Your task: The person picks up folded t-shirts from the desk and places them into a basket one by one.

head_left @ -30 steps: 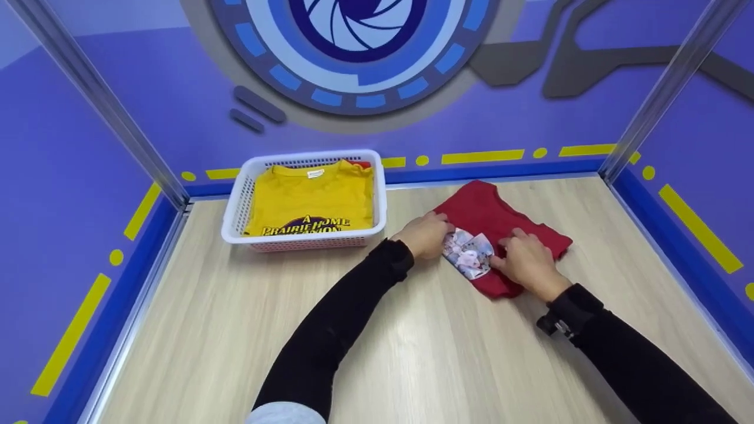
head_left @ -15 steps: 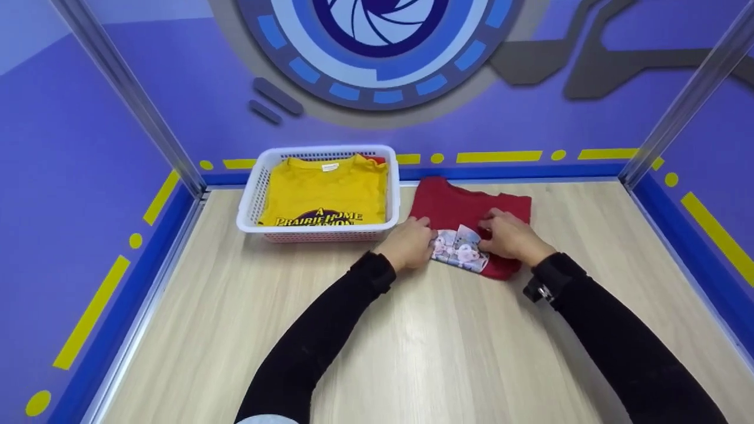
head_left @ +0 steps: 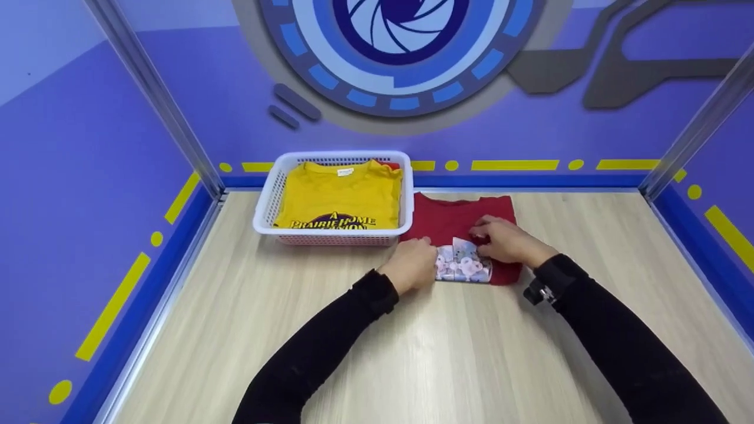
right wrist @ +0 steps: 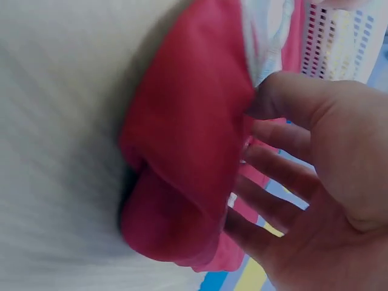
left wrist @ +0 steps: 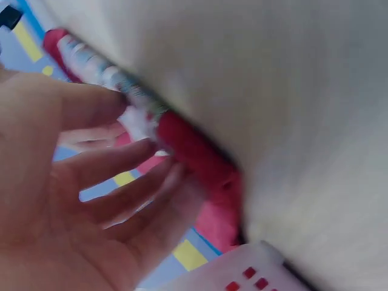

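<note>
A folded red T-shirt [head_left: 450,221] with a pale picture print [head_left: 462,266] lies on the table, close against the basket's right side. My left hand [head_left: 412,264] touches its front left part, and in the left wrist view those fingers [left wrist: 142,200] rest against the cloth, loosely spread. On the right of the print, my right hand [head_left: 505,240] has its fingertips on the shirt. The right wrist view shows the thumb [right wrist: 276,97] against the cloth and the other fingers slightly bent, apart from the thumb. A thick rounded fold [right wrist: 176,212] forms the shirt's near edge.
Left of the red shirt stands a white plastic basket [head_left: 261,217] with perforated walls. In it lies a folded yellow T-shirt [head_left: 344,197], with some red cloth [head_left: 390,165] at its back corner. Purple-blue panels [head_left: 235,112] enclose the wooden table [head_left: 365,377] at the back and sides.
Both hands have shifted the red T-shirt leftward to the basket and turned it, so its front edge now runs roughly parallel to the back wall. The head view has swung slightly left.
</note>
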A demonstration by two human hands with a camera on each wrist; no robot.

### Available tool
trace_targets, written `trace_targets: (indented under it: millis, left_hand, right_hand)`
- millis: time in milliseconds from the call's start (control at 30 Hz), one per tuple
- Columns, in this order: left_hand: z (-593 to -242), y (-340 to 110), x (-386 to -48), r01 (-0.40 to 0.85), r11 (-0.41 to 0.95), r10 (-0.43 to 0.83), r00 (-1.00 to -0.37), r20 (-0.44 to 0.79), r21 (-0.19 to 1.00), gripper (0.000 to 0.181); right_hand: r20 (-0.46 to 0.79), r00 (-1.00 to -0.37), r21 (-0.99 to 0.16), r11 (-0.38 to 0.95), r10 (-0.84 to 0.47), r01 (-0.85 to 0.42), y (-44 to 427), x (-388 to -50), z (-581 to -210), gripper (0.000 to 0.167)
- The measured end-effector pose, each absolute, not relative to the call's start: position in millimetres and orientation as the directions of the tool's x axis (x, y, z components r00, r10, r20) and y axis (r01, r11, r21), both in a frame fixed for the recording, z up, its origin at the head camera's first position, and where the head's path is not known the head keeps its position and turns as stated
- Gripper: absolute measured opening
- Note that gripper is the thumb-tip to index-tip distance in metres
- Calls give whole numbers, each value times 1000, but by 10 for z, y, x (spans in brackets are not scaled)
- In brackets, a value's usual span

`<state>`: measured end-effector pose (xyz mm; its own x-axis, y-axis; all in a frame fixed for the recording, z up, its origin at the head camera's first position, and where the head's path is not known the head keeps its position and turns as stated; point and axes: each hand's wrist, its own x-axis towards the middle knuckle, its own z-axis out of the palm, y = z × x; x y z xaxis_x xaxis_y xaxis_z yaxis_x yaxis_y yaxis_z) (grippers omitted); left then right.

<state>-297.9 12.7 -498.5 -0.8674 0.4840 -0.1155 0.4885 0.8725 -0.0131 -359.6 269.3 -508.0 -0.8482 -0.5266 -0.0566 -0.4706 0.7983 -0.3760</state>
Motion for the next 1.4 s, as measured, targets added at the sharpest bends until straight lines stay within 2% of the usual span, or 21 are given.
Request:
trace_targets:
  millis: [100,167,333,467,600,733,833,967,1167,1400]
  left_hand:
    - [-4937,222,-3080,476,879,473,-875,-99,-10,26]
    - [-4950,278,-3170,456,890,454,-888,-70,-13,31]
    - [-5104,337,-3350,374,927,373,-927,-36,-28,45]
    - [-5144,315,-3401,362,930,359,-932,-44,-73,47]
    - [-5120,296,-3323,365,927,364,-931,-21,-85,42]
    - [-5173,310,-3155,386,909,395,-918,29,-158,35]
    - [-5204,298,-3029,395,893,412,-911,35,-218,33]
    - [-5170,218,-2913,427,871,445,-895,22,-242,29]
    - [-5074,31,-2791,515,834,524,-852,-6,-197,33]
    - [-5111,-78,-2609,563,817,567,-824,-2,-126,27]
  right_hand:
    - [13,-882,-396,807,-472,-438,2757,-3637,-5070,42]
    - [58,-896,-378,821,-441,-428,2779,-3681,-5074,39]
    - [58,-881,-286,838,-469,-465,2761,-3746,-5112,32]
    - [51,-876,-273,837,-480,-474,2712,-3730,-5119,32]
    - [61,-874,-283,832,-482,-478,2724,-3653,-5116,31]
    - [73,-857,-274,816,-510,-509,2782,-3532,-5130,30]
    - [78,-846,-277,803,-528,-527,2804,-3430,-5137,30]
    - [58,-837,-273,798,-543,-537,2817,-3305,-5124,31]
    - [18,-835,-274,801,-549,-533,2808,-3135,-5090,34]
    - [16,-839,-284,802,-544,-526,2829,-2874,-5117,36]
